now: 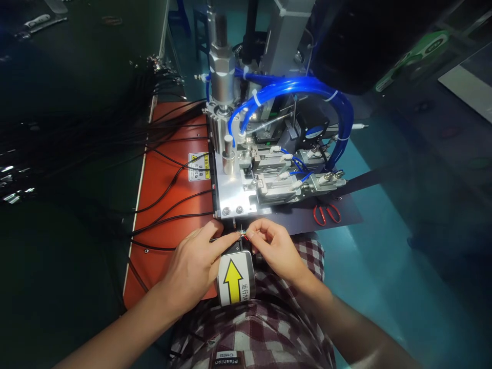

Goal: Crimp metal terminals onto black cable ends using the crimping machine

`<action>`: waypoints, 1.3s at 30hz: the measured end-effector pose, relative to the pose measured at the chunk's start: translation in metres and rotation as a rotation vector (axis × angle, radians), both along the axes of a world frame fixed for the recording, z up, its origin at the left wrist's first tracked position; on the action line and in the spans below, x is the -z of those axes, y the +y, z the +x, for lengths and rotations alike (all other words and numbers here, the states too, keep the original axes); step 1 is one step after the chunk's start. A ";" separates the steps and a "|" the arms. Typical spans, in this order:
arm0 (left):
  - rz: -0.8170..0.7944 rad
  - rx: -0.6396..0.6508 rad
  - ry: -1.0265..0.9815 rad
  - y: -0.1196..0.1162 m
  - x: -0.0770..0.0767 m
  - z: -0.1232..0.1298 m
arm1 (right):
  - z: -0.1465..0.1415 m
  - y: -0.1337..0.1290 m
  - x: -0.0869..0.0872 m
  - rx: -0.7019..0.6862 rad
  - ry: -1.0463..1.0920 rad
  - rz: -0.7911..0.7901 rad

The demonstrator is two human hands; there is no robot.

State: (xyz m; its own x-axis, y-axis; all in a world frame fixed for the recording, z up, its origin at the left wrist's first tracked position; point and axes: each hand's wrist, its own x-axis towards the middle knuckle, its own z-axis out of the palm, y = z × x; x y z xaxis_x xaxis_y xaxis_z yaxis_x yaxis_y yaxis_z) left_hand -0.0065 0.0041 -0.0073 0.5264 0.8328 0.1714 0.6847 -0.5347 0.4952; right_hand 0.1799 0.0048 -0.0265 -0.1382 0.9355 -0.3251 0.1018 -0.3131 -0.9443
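Our right hand (277, 251) pinches the wired part (243, 233) in closed grip, but its smallness may make it slip; our left hand's (195, 264) grip we cannot tell.

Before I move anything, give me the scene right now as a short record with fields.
left hand: left hand, index fingertip at the small part
right hand: right hand, thumb and finger pinching at the small part
part detail: too small to identify; a bit of red shows
machine: metal machine, just beyond both hands
tubes: blue tubes, arching over the machine
cables: black cables, across the orange board
label: yellow arrow, pointing toward the machine
scissors: red handles, right of the machine's near end
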 end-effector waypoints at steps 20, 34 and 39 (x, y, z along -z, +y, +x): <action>-0.019 0.006 0.000 -0.001 -0.001 -0.001 | 0.002 -0.002 0.008 -0.042 0.087 0.034; 0.139 0.018 0.099 -0.001 -0.004 0.002 | 0.001 0.000 -0.005 -0.045 -0.181 0.095; 0.178 0.024 0.174 -0.002 -0.006 0.004 | 0.000 0.000 -0.012 -0.061 -0.405 0.212</action>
